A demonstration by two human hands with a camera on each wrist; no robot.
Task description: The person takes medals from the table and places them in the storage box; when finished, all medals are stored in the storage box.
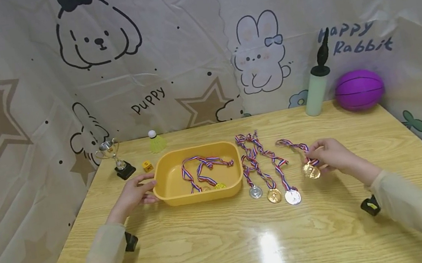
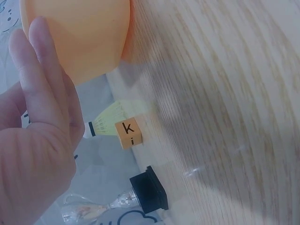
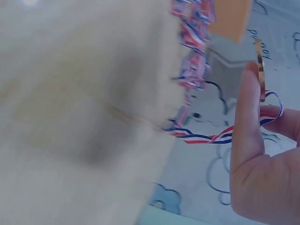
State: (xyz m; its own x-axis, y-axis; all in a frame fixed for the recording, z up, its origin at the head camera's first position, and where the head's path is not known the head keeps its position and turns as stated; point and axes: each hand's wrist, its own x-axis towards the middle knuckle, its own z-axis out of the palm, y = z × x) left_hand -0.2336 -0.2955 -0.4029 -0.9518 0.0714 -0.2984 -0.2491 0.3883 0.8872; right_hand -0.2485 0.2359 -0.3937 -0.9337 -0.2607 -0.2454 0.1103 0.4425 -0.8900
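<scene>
A cartoon-printed cloth (image 1: 187, 34) is hanging behind a wooden table (image 1: 197, 253). Over the table's right side, a gold medal (image 1: 311, 171) is being pinched near its ribbon (image 1: 290, 143) by the right hand (image 1: 332, 156) — probably light and hard, the ribbon limp and prone to tangling, so the medal's edge is likely offering the surest hold. The left hand (image 1: 134, 194), fingers straight, is touching the yellow tray (image 1: 204, 196); three more medals (image 1: 274, 196) are lying to its right.
</scene>
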